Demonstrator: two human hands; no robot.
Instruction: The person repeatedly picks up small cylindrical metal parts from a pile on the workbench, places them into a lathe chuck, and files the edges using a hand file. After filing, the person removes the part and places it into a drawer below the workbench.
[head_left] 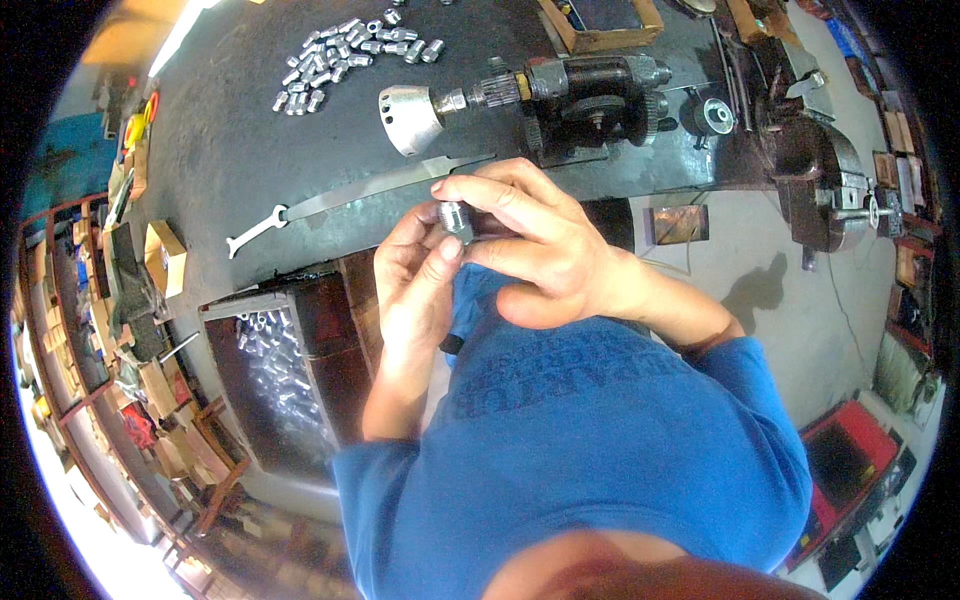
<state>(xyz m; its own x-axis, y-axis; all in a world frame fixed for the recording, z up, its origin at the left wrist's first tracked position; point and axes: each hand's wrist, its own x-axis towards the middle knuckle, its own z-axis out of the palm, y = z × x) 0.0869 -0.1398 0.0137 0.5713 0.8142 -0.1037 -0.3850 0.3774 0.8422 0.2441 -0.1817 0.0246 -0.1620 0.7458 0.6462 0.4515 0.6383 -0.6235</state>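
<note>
Just in front of my chest, a small threaded metal fitting (456,220) is held between my two hands. The thumb and fingers of my left hand (412,275) pinch it from the left side. From the right, the fingers of my right hand (545,240) close around its other side, with the forefinger across the top. Beyond my hands, a geared hand-drill-like machine (590,95) lies on the dark workbench (220,130), with a silvery cone-shaped cup (408,120) at its left end. A loose pile of similar metal fittings (340,55) lies at the far left.
A long wrench (262,225) rests along the bench's front edge. Below it at left, an open drawer (240,390) holds many shiny fittings. A bench vise (825,185) stands at right, near a small round metal wheel (712,117). Wooden shelves (95,350) line the left side.
</note>
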